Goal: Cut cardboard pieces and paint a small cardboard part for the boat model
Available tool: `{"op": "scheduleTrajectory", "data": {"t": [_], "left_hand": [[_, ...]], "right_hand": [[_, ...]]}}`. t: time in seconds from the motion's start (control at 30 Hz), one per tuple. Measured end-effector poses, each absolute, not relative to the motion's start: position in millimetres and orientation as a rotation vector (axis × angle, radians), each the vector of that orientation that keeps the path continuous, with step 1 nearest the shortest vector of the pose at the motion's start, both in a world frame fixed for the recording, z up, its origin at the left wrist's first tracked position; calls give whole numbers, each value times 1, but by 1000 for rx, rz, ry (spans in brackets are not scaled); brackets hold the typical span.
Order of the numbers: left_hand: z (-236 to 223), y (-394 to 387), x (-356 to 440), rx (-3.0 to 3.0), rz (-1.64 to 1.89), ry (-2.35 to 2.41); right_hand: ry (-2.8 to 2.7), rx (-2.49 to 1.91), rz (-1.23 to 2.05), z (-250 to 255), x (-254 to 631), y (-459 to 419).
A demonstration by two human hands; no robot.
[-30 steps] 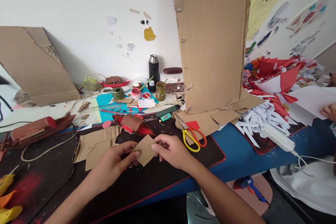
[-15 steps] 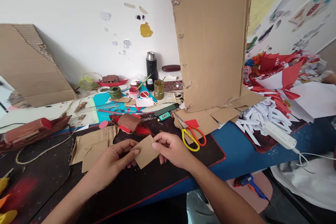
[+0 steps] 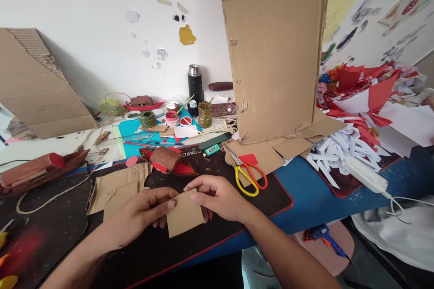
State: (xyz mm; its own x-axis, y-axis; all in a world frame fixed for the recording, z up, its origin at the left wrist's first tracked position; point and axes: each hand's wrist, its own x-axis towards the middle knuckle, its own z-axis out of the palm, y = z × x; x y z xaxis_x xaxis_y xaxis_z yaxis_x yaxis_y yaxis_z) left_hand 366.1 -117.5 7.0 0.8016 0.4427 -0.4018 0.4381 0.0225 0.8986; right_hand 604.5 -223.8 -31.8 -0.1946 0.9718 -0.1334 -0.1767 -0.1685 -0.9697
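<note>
A small piece of cardboard [image 3: 185, 216] is held between both hands above the dark mat. My left hand [image 3: 142, 214] pinches its upper left corner, thumb on top. My right hand [image 3: 219, 196] grips its upper right side, thumb on the face and fingers behind. Beyond the hands lies a small red and brown model boat [image 3: 169, 160]. Scissors [image 3: 249, 176] with yellow and orange handles rest right of my right hand. More cut cardboard pieces [image 3: 118, 185] lie beyond my left forearm.
A tall cardboard sheet [image 3: 274, 54] stands at the back. Paint jars [image 3: 147, 119] and a black flask [image 3: 194, 83] are near the wall. White paper strips [image 3: 339, 149] pile up at right. A larger brown boat [image 3: 44, 171] sits left. A blue glue gun [image 3: 327, 239] lies on a stool below.
The piece of cardboard has been turned and tilted, so its broad face now shows larger and squarer. Both hands still hold it and have shifted slightly left.
</note>
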Motion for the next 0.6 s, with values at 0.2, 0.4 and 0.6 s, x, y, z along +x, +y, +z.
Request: {"op": "scheduleTrajectory", "data": {"t": [0.2,0.4,0.6], "left_hand": [[-4,-119,367,1277,105,820],[-1,-129,379,1190,75,860],[20,-110,358,1669,255,1022]], "right_hand": [[-1085,-883,1691,-31,607,-221],[-1149,-982,1612,-20,606,-219],[-1053,-1077,1481,-19,620,-215]]}}
